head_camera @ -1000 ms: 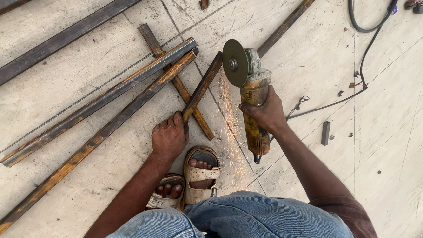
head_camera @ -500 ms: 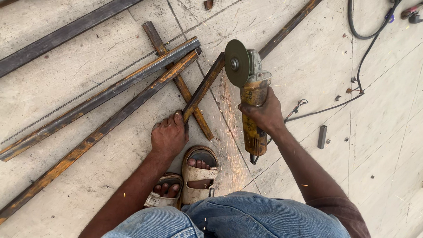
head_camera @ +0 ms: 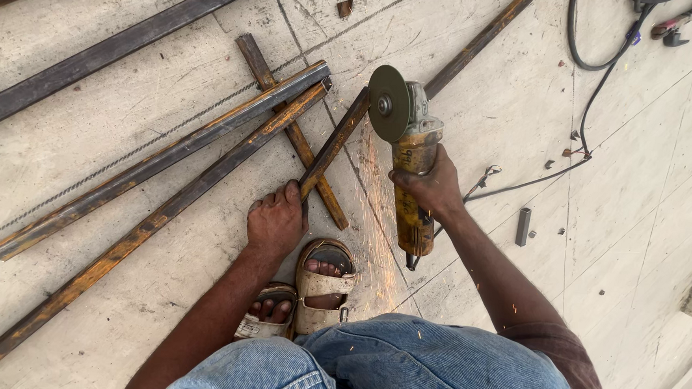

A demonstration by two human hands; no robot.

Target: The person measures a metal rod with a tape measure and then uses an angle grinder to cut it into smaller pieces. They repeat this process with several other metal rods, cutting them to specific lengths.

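Squatting on a pale, scratched board floor (head_camera: pixel 119 301), sandalled feet (head_camera: pixel 313 291) tucked close under blue denim knees. Pinning the short rusty bar (head_camera: pixel 334 144) down with the left hand (head_camera: pixel 275 221), fingers pressing flat beside its near end. Gripping the yellow angle grinder (head_camera: pixel 409 162) tightly in the right hand (head_camera: pixel 433 183), disc (head_camera: pixel 388 103) meeting the far end of that bar. Throwing sparks toward the feet, so probably cutting right now. Judging the cut unfinished, bar looking whole. Lying around: long rusty bars (head_camera: pixel 158 161), a black cable (head_camera: pixel 596 81), a small cut-off piece (head_camera: pixel 523 226).
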